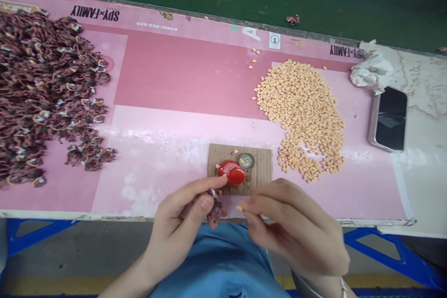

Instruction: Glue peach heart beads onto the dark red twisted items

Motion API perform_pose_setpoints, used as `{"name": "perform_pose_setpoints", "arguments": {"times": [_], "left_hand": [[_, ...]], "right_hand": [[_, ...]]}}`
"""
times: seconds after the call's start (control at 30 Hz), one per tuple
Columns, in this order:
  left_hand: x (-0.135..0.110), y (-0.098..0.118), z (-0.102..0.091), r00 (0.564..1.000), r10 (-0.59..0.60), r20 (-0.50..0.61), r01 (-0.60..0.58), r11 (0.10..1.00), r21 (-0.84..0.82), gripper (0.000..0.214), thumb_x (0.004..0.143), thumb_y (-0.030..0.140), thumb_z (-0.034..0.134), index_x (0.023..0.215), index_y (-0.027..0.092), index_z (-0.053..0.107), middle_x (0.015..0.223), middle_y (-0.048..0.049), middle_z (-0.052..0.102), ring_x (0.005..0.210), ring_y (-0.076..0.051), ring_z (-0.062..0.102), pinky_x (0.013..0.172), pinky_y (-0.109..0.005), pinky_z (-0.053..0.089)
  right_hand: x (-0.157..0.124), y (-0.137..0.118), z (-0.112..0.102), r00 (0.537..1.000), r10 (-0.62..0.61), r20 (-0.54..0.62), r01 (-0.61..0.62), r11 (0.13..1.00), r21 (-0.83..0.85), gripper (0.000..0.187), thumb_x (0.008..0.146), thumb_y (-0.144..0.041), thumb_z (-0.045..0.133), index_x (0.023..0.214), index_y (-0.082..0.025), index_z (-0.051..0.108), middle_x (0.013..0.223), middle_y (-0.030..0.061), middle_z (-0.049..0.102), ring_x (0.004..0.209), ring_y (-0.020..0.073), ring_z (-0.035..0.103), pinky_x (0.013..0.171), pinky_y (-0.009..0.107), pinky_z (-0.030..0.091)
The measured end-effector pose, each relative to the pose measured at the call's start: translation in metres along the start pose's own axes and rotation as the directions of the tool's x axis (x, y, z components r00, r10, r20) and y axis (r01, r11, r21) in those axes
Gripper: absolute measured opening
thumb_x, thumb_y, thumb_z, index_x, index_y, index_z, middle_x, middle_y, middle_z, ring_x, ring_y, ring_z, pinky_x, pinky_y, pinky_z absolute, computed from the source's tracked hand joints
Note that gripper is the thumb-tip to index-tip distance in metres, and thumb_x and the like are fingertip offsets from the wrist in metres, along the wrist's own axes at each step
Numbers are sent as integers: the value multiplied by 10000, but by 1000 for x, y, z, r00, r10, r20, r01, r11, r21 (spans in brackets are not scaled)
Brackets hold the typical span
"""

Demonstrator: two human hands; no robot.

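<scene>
My left hand [183, 214] is closed around a small maroon figurine [215, 214], held at the table's front edge; part of the figurine is covered by the fingers. Between thumb and fingertips, my right hand [293, 223] pinches a tiny tan piece [240, 207], a little right of the figurine and apart from it. Just beyond the hands, a wooden board [260, 179] bears a glossy red cap-like object [233, 173] and a metal bottle cap [247, 161]. A few tan bits lie on that board, and the left index fingertip is close to the red object.
A large heap of similar maroon figurines [45, 88] covers the table's left side. To the right spreads a pile of tan pieces [303, 107]. Farther right are a phone [389, 118] and crumpled tissue [373, 70]. One loose figurine [293, 19] lies on the green surface beyond.
</scene>
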State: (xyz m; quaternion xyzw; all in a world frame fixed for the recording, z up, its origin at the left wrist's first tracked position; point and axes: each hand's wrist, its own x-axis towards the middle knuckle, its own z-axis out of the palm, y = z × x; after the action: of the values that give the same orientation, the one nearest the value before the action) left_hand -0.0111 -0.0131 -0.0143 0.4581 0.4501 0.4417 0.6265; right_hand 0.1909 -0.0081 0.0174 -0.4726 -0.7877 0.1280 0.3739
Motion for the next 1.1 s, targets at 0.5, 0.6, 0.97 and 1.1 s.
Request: {"name": "perform_pose_setpoints", "arguments": {"times": [0.5,0.6,0.97,1.1], "left_hand": [[1,-3,8,986,131,-99,-100,957,272,190,1050,223,663,1105,278,836,951,10,847,727,-129,803,699,-142,659],[9,9,1,976,218,15,-204,882,425,206,1022,169,674,1106,277,828,981,6,859,812,-144,828,784,-153,663],[203,84,-65,968,233,89,-158,297,942,1006,653,133,-193,1112,-125,664,1083,-9,735,1234,-138,696,924,-391,538],[321,90,-77,915,383,-125,3,306,952,281,1034,250,614,1219,62,711,1252,-115,775,1142,-221,744,1063,-424,585]], "right_hand": [[-9,-14,16,995,-90,52,97,983,-158,197,1051,-82,542,1138,-103,717,903,65,816,853,146,781,799,222,667],[-9,-8,13,997,-77,32,80,993,-89,217,1055,-73,518,1144,-111,712,936,66,812,897,138,774,868,226,661],[-40,26,-7,947,118,-298,-127,992,-11,373,946,-3,642,1221,-221,767,939,46,761,753,180,718,607,299,605],[-56,33,-8,904,214,-371,-239,971,-23,301,929,-14,693,1117,-229,791,924,42,757,750,181,717,648,305,614]]}}
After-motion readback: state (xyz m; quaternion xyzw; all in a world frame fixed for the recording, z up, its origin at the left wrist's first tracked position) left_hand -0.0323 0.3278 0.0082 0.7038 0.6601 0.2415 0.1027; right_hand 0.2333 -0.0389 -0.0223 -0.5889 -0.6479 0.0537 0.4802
